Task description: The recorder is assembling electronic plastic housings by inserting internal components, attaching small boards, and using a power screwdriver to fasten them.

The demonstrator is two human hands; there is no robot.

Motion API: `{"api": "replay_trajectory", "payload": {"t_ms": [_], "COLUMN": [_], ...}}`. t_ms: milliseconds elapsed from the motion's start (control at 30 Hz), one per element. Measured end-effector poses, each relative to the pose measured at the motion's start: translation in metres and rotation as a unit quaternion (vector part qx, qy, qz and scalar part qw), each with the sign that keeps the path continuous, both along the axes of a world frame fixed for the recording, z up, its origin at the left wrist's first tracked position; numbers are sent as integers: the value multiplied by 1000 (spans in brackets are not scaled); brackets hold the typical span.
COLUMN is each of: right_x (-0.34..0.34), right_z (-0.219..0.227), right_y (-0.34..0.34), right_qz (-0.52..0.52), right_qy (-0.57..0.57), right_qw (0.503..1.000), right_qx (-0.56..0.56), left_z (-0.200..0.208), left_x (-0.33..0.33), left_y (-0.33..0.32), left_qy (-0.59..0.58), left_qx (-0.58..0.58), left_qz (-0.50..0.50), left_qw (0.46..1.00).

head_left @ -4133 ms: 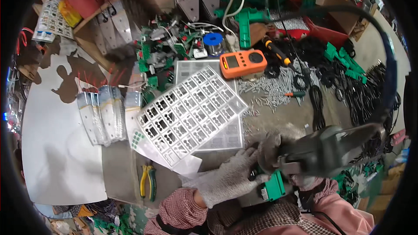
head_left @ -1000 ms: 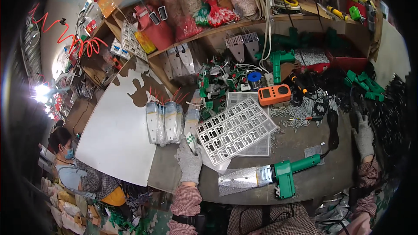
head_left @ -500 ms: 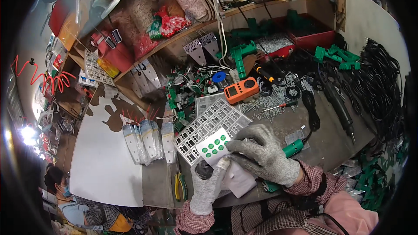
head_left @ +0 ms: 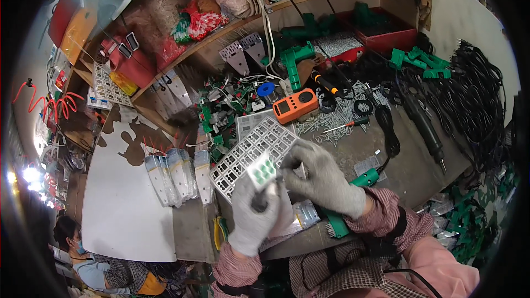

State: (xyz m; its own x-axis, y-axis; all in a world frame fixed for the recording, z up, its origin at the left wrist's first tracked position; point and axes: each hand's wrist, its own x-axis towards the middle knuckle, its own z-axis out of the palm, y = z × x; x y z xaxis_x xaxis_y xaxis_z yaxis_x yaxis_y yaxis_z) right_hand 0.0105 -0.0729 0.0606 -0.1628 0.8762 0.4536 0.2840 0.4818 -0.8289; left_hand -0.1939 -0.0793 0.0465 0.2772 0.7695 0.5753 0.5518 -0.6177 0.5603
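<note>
My left hand (head_left: 255, 212), in a grey work glove, grips a small white sheet of round green stickers (head_left: 263, 170), tilted and smeared by motion. My right hand (head_left: 323, 179), also gloved, is closed with thumb and forefinger pinched at the sheet's right edge; what lies between them is too small to make out. Under the sheet, a white panel of framed black-and-grey labels (head_left: 234, 171) lies on the bench. A green-handled tool (head_left: 364, 179) rests beyond my right wrist, partly hidden. Nearer me lies a clear plastic packet (head_left: 305, 213).
Pliers (head_left: 221, 232) lie left of my left wrist, near bagged white parts (head_left: 179, 176). Beyond stand an orange meter (head_left: 296, 106), loose screws (head_left: 326, 124) and a screwdriver (head_left: 348, 124). Black cables (head_left: 475, 91) heap at right. Another person (head_left: 94, 259) sits at lower left.
The sticker sheet has tipped and drawn in toward my left hand. White backing that hung below my right hand no longer shows, uncovering the plastic packet. The whole view has shifted slightly.
</note>
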Motion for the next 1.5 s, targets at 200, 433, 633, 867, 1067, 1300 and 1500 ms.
{"api": "replay_trajectory", "payload": {"t_ms": [200,433,633,867,1067,1300,1500], "right_x": [52,90,200,241,189,147,22], "right_z": [-43,-77,-67,-77,-22,-60,-62], "right_y": [-29,-90,19,165,125,-75,-63], "right_qz": [-110,-69,-234,-370,-408,269,434], "right_qy": [-136,-375,-378,-471,-642,-96,-211], "right_qw": [983,919,891,791,610,946,868], "right_qx": [57,98,89,-122,223,-151,-119], "left_z": [-27,-65,-26,-54,3,-18,-351], "left_x": [-83,2,40,159,98,-89,-255], "left_y": [50,-50,-51,-1,20,-169,-395], "left_qy": [103,262,142,278,190,229,433], "left_qx": [93,-72,-92,-157,-284,-532,-581], "left_qz": [302,-131,-109,-216,-250,-98,92], "left_qw": [943,953,980,923,906,809,683]}}
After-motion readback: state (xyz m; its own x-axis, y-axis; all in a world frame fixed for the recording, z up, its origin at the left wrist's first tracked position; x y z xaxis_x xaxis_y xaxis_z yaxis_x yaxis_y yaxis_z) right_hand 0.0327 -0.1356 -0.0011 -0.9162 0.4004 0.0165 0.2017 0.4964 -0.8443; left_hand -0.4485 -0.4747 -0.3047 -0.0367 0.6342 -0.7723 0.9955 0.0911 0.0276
